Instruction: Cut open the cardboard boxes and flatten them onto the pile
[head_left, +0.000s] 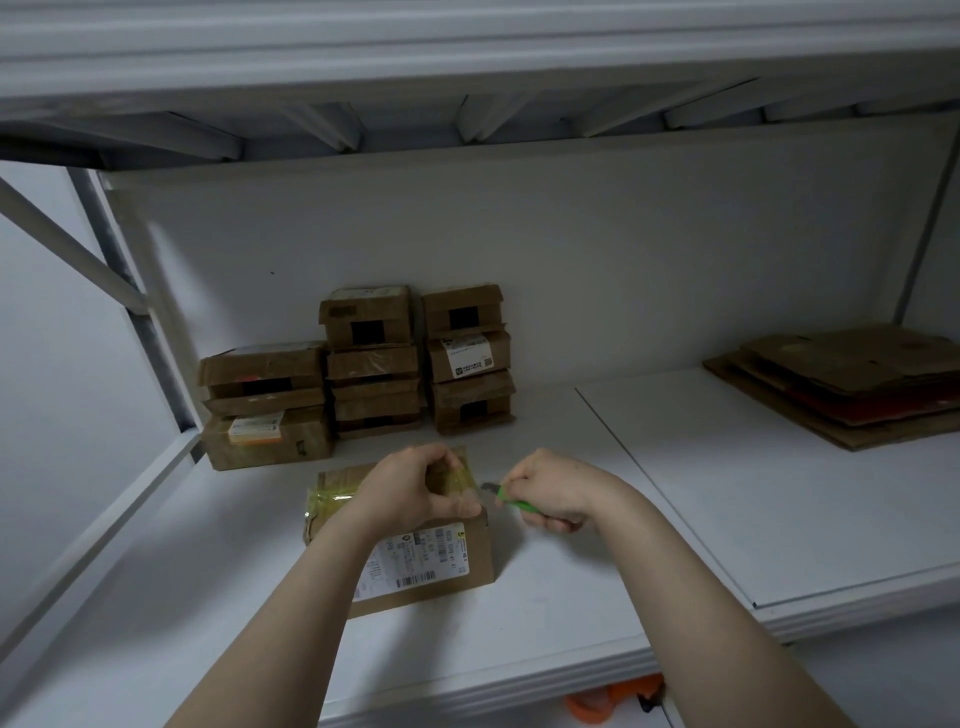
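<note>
My left hand (415, 486) grips the box (415, 551) top on the shelf (571, 597); right hand (550, 491) holds green knife (511, 503), blade at box edge.

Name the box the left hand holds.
The lone front box, gripped by the left hand, green knife at its edge; the other boxes sit stacked behind.

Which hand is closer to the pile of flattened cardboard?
Right. The right hand, holding the green cutter, is beside the box toward the pile; the left hand grips the box, farther away.
</note>
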